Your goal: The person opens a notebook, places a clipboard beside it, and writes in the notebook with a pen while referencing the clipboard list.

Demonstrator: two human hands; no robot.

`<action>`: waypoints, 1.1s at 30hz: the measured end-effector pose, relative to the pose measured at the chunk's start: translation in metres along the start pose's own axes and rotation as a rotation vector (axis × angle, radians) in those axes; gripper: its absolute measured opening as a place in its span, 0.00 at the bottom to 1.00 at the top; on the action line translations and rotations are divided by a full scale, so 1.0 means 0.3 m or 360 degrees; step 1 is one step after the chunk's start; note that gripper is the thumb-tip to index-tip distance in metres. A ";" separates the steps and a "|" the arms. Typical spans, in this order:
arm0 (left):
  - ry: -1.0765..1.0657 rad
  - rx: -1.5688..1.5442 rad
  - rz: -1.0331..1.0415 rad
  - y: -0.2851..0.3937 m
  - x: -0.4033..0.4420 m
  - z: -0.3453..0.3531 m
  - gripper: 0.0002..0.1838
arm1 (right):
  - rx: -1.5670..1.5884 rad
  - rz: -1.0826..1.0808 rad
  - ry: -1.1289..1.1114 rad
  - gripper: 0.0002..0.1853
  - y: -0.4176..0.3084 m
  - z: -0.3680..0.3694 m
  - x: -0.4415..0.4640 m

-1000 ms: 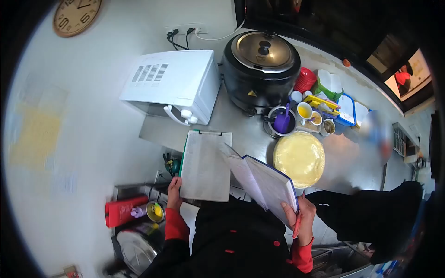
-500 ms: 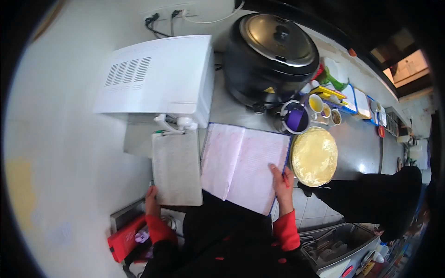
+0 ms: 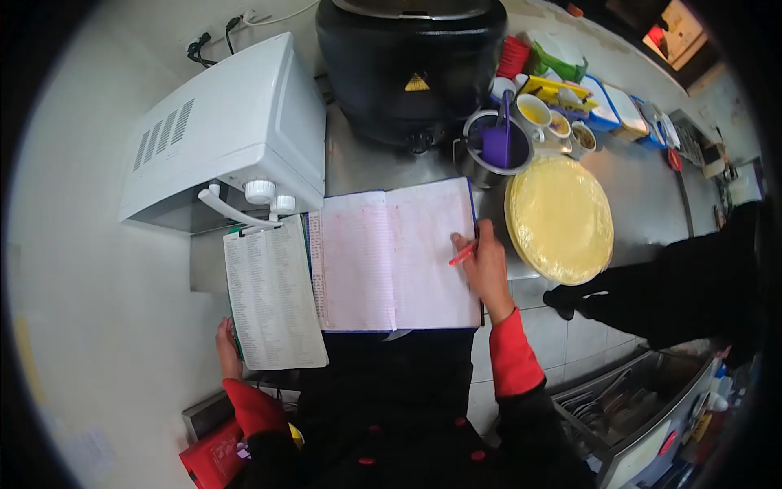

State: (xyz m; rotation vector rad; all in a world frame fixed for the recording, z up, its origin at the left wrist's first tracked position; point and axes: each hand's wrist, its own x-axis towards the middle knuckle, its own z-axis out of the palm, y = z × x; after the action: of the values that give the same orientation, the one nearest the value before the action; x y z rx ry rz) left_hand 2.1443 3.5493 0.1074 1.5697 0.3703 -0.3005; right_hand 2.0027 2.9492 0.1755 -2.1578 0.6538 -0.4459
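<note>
My left hand (image 3: 229, 349) grips the left edge of a clipboard (image 3: 275, 297), which holds a printed sheet of small text in columns. Beside it lies an open notebook (image 3: 358, 261) with lined, faintly marked pages and a dark blue cover. At the notebook's right edge, my right hand (image 3: 489, 269) is closed around a red pen (image 3: 463, 253), its tip pointing toward the right page. The clipboard's top lies under the handle of a white oven-like appliance (image 3: 236, 134).
A black soup kettle (image 3: 411, 77) stands at the back, near a metal pot (image 3: 486, 173) with a purple utensil. Right of the notebook sits a round yellow item under plastic film (image 3: 560, 220). Cups (image 3: 533, 111) and containers line the wall. A dark-clothed person (image 3: 676, 281) stands at right.
The view has shifted, so the kettle and appliance sit higher and further left. The notebook appears straighter. My right hand has moved up its edge, and the pen now angles over the page.
</note>
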 end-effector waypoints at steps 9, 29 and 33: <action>-0.0316 -0.0033 0.0215 -0.068 0.106 -0.096 0.19 | -0.0086 -0.0308 0.0436 0.25 0.093 0.143 -0.103; -0.0345 -0.0114 0.0243 -0.152 -0.089 -0.103 0.18 | -0.0098 -0.0469 0.0577 0.24 0.154 0.169 -0.082; -0.0058 -0.0184 0.0187 -0.087 -0.122 -0.006 0.17 | -0.0139 -0.0448 0.0553 0.22 0.146 0.160 -0.085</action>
State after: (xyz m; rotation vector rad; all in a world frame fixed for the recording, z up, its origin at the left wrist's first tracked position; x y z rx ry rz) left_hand 2.1000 3.5499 0.0989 1.4639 0.2618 -0.2128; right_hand 1.9938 2.9703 0.1097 -2.2862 0.5639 -0.9749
